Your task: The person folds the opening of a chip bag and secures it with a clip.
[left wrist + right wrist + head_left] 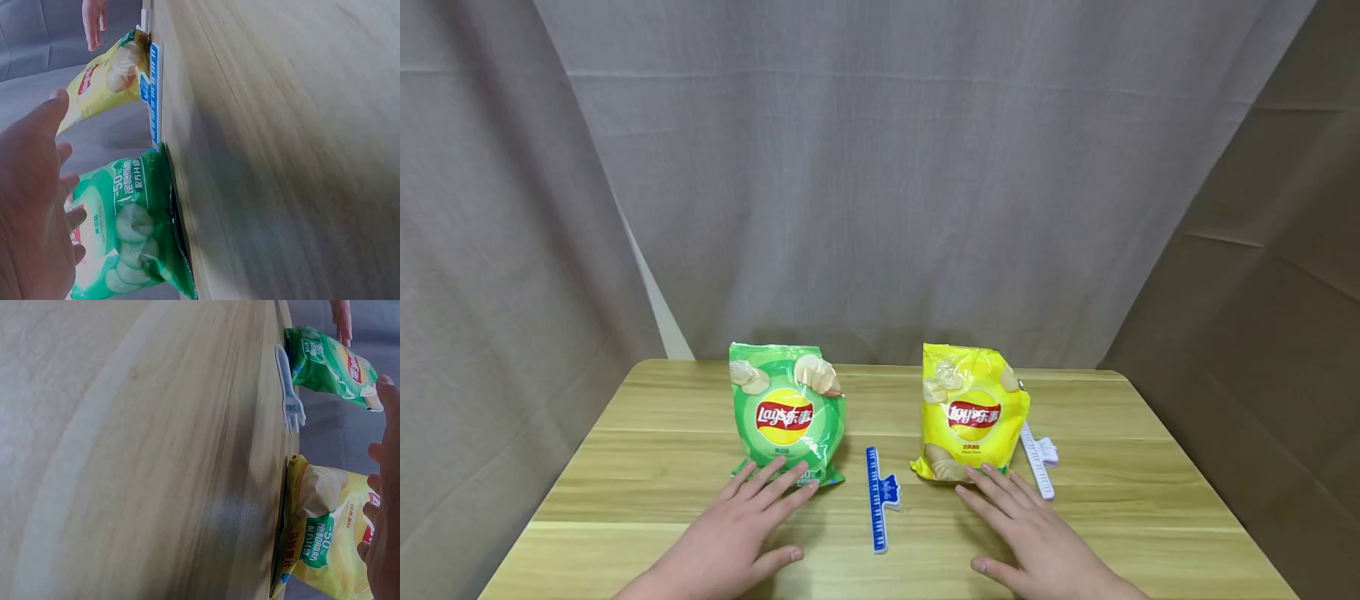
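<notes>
A green bag of chips (786, 417) stands upright on the left of the wooden table, and a yellow bag of chips (973, 417) stands to its right. My left hand (730, 525) hovers palm down in front of the green bag, fingers straight and spread, holding nothing. In front of the yellow bag, my right hand (1037, 533) is held the same way, also without anything in it. A blue sealing clip (876, 500) lies between the two hands. Partly hidden behind the yellow bag is a white-and-purple sealing clip (1037, 462).
The wooden table (647, 467) has its far edge just behind the bags. A grey curtain (880, 183) hangs beyond that edge, and a brown cloth wall (1262, 333) stands on the right side.
</notes>
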{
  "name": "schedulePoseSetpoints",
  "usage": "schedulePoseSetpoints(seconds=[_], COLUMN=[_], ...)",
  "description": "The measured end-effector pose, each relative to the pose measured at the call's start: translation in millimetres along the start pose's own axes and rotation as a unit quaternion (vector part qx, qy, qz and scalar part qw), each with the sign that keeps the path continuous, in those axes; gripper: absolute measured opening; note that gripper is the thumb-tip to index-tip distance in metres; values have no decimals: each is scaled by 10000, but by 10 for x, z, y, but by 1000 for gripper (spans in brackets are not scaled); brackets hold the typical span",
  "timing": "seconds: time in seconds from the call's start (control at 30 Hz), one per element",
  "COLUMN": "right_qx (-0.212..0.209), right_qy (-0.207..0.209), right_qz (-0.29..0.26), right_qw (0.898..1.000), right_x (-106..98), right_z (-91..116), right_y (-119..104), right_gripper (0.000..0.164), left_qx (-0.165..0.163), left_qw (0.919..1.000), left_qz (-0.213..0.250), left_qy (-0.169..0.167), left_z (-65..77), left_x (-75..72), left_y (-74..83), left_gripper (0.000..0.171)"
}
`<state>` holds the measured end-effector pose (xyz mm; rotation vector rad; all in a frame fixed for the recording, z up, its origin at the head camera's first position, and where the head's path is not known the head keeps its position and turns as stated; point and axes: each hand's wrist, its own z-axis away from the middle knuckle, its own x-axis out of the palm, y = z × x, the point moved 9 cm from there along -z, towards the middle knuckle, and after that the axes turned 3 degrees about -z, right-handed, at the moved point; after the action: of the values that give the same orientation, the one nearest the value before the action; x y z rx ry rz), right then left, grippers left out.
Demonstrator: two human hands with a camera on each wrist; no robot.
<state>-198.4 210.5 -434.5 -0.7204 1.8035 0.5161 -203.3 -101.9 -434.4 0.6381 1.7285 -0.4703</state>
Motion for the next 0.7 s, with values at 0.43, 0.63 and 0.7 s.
schedulePoseSetpoints(seconds=[0.43, 0.63, 0.7], right_qx=[567, 792, 845], right_qy=[-127, -160, -143], right_qz=[-360, -446, -448], right_qw=[9977, 9957, 9953], right_x=[-32, -26, -34], right_z=[2, 16, 15], right_y=[66, 98, 107], right_gripper=[72, 71, 71], left_qx=[-316, -260, -254], left_qw=[9983, 9977, 9975], left_qz=[481, 620, 655], left_qy=[-64, -57, -69], left_z=[-60, -127, -149], left_x=[-2, -7, -7], left_y=[26, 84, 97], left_gripper=[69, 69, 68])
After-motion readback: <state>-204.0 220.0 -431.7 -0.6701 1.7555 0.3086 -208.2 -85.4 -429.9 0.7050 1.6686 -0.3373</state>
